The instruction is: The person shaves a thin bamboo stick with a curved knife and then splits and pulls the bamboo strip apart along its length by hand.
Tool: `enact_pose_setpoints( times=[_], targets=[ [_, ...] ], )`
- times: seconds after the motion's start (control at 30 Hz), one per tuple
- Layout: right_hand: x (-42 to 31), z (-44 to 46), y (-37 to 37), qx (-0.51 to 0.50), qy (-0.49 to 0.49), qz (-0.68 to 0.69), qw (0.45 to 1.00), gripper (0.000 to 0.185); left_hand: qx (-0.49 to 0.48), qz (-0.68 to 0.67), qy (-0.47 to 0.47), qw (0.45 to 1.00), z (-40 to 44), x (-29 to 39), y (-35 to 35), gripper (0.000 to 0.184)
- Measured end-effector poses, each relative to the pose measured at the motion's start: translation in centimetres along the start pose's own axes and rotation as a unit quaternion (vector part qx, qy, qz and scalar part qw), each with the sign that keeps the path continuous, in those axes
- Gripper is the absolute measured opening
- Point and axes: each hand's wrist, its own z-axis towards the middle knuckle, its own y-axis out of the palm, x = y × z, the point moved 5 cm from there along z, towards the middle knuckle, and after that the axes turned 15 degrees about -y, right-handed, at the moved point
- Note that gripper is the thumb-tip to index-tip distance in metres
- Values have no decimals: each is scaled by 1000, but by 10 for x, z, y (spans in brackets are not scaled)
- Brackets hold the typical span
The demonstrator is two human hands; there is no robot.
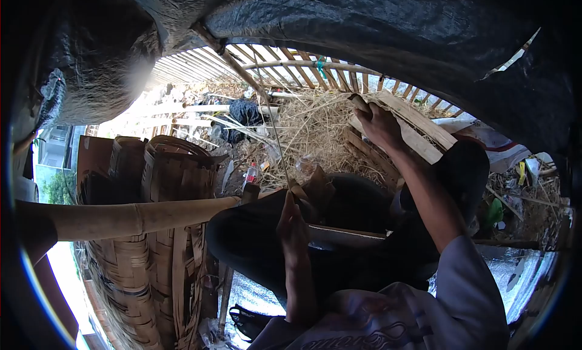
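Observation:
My left hand [292, 225] is in front of my dark-trousered lap, its fingers pinched together on the lower end of a thin bamboo strip [276, 131]. The strip rises steeply away toward the slatted fence. Just beyond those fingertips, a brown stiff piece [316, 189] lies against my leg; its kind is unclear. My right hand [382, 124] is stretched forward, closed around a short wooden piece like a handle [359, 102]. Whether a blade is attached to it does not show. Under and beside the right hand are straw-like shavings [321, 125] and wooden boards [418, 122].
A thick bamboo pole [139, 219] juts in from the left, in front of rolled woven bamboo mats [130, 283]. Black plastic sheeting [364, 28] hangs overhead. Beyond the shavings stand a slatted bamboo fence [303, 68], a black plastic bag [244, 111] and a bottle [251, 173].

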Motion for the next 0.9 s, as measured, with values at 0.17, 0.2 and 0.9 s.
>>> enact_pose_setpoints(
  times=[0.17, 0.2, 0.9],
  targets=[
    [-71, -37, -1, -70, -161, 86, 981, 31, -6, -72, -14, 997, 17, 8, 8, 44],
    [-78, -43, 4, -79, -191, 84, 975, 31, -4, -84, -17, 996, 17, 9, 8, 44],
    [-15, -9, -4, -16, -53, 34, 998, 34, -7, -36, -33, 999, -2, 13, 7, 49]
  ],
)
